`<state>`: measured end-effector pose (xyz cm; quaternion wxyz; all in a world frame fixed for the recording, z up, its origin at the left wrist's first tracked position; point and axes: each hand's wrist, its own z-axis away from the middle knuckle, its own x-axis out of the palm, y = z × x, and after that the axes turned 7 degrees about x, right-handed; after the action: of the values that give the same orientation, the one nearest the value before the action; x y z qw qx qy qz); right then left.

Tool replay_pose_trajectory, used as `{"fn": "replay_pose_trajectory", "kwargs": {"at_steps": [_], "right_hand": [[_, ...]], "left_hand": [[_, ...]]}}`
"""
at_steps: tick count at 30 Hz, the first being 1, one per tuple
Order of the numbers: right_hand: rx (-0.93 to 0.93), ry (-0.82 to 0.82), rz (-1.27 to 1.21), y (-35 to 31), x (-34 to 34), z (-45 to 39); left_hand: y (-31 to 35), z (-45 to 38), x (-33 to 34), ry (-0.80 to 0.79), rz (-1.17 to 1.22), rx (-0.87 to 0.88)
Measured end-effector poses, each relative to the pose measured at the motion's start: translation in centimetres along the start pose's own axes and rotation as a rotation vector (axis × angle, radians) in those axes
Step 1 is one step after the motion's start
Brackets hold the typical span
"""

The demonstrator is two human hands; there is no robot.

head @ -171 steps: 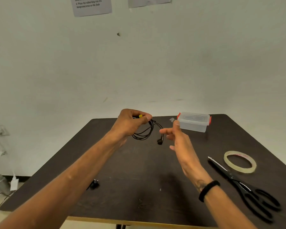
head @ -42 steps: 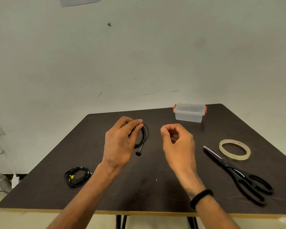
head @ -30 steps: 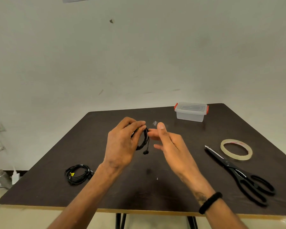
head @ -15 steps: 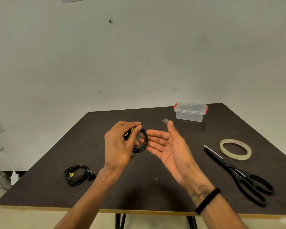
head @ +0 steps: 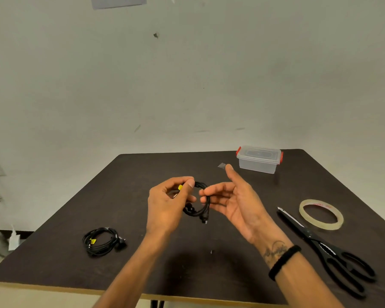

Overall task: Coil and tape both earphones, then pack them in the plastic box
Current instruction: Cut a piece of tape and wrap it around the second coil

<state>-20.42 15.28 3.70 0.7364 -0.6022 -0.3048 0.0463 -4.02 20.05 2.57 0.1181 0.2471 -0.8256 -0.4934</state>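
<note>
Scissors (head: pixel 327 250) lie nearest you on the table (head: pixel 209 274), right of your wrist. At left rests one coiled earphone (head: pixel 101 241). Your left hand (head: pixel 168 204) pinches the second earphone coil (head: pixel 198 203) above mid-table; your right hand (head: pixel 236 201) is spread open, tape piece (head: pixel 222 165) on its fingertip. Beyond: tape roll (head: pixel 321 214), then closed plastic box (head: pixel 258 159).

Scissors (head: pixel 327 252) and tape roll (head: pixel 321 214) crowd my right; second coil (head: pixel 101 241) sits left; box (head: pixel 258 159) far right; worktop (head: pixel 187 258) middle open.
</note>
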Motion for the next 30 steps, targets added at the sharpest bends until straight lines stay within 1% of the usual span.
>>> {"fn": "replay_pose_trajectory", "kwargs": {"at_steps": [2, 3, 4, 6, 8, 10, 12, 14, 18, 20, 23, 26, 28, 30], "right_hand": [[-0.014, 0.034, 0.061, -0.5, -0.3, -0.7], [-0.010, 0.038, 0.087, -0.8, -0.5, -1.2], [-0.003, 0.032, 0.115, -1.0, -0.5, -1.6], [0.001, 0.009, 0.183, -1.6, -0.6, -2.7], [-0.016, 0.002, 0.283, -2.3, -0.5, -3.9], [-0.053, 0.014, 0.422, -3.1, -0.3, -5.0], [-0.094, 0.047, 0.543, -3.7, -0.4, -6.2], [-0.129, 0.079, 0.595, -3.9, -0.7, -7.1], [-0.162, 0.120, 0.526, -2.9, -2.2, -9.2], [-0.162, 0.167, 0.504, -2.0, -3.0, -10.1], [-0.191, 0.238, 0.527, -0.5, -3.6, -11.0], [-0.264, 0.272, 0.584, 0.3, -4.0, -11.6], [-0.352, 0.332, 0.675, 0.4, -4.3, -11.9], [-0.462, 0.399, 0.821, 0.2, -4.6, -11.8]], "left_hand": [[-0.2, -0.7, -0.2, -0.106, 0.061, -0.125], [-0.3, -1.1, -0.4, -0.171, 0.051, -0.168], [-0.6, -1.6, -0.5, -0.240, -0.007, -0.172], [-1.0, -2.6, -0.9, -0.367, -0.228, -0.056], [-1.0, -3.6, -1.0, -0.470, -0.410, 0.129], [-0.9, -4.6, -0.5, -0.549, -0.482, 0.290], [-1.2, -5.4, 0.1, -0.585, -0.441, 0.354], [-1.8, -6.3, 0.7, -0.561, -0.365, 0.321], [-4.4, -7.9, 1.6, -0.437, -0.126, 0.077], [-5.6, -8.1, 2.2, -0.397, -0.037, -0.001], [-7.5, -7.8, 2.8, -0.339, 0.010, -0.057], [-8.8, -7.4, 3.0, -0.288, 0.027, -0.087], [-9.1, -7.3, 3.1, -0.256, 0.027, -0.089], [-9.0, -7.2, 3.2, -0.247, 0.022, -0.073]]}}
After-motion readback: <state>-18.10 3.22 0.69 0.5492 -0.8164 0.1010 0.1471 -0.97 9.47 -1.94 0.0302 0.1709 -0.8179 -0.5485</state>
